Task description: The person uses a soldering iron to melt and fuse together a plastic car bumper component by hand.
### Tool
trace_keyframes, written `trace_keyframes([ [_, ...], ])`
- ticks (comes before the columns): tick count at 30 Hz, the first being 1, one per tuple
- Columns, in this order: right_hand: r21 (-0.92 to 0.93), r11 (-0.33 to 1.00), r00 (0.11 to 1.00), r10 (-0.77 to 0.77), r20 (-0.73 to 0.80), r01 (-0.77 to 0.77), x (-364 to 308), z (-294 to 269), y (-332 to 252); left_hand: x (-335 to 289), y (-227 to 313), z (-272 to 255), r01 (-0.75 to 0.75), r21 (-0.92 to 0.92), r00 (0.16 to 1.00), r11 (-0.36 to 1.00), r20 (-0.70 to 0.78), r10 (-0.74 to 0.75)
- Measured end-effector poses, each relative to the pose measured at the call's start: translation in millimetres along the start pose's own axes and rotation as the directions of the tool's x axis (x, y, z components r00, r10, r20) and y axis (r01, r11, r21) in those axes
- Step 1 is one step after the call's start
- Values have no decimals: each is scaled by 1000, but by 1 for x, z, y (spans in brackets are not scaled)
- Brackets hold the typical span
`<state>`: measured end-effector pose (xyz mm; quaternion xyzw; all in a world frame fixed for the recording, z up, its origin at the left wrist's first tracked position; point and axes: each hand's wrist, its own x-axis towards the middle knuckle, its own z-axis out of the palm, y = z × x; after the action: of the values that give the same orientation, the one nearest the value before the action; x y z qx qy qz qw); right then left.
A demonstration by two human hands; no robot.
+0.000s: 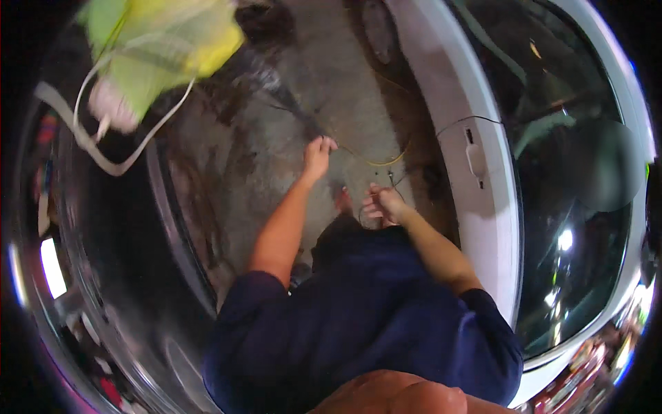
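Note:
My left hand (317, 157) is closed at the end of a thin yellowish cable (379, 164), which loops to the right above the floor. A blurred dark strip (296, 110) runs up and left from the same hand; its kind cannot be made out. Lower and to the right, my right hand (384, 205) has its fingers curled together close to my body. A thin dark wire (394, 182) with a small tip rises beside these fingers. What the right fingers hold is too small and blurred to name.
A white car (486, 234) with a door handle (476, 157) stands close on my right, a black cable (469, 118) crossing its door. On my left is a dark car (124, 221). At upper left, a blurred yellow-green garment (172, 48) hangs near a white strap (124, 165).

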<state>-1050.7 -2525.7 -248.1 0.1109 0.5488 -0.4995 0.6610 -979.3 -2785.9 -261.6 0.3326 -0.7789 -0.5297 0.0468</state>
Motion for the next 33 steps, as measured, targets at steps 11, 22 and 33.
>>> trace_keyframes([
  [11, 940, 327, 992, 46, -117, 96, 141, -41, -21, -171, 75, -59, 451, -510, 850, 732, 494, -180],
  [22, 762, 261, 801, -88, -592, 592, -18, -40, -93, -168, 39, -88, 387, -392, 919, 835, 234, -316],
  [33, 305, 410, 483, -846, -226, 860, -166, 23, -33, -136, 267, -31, -300, -128, 828, 945, 458, 325],
])
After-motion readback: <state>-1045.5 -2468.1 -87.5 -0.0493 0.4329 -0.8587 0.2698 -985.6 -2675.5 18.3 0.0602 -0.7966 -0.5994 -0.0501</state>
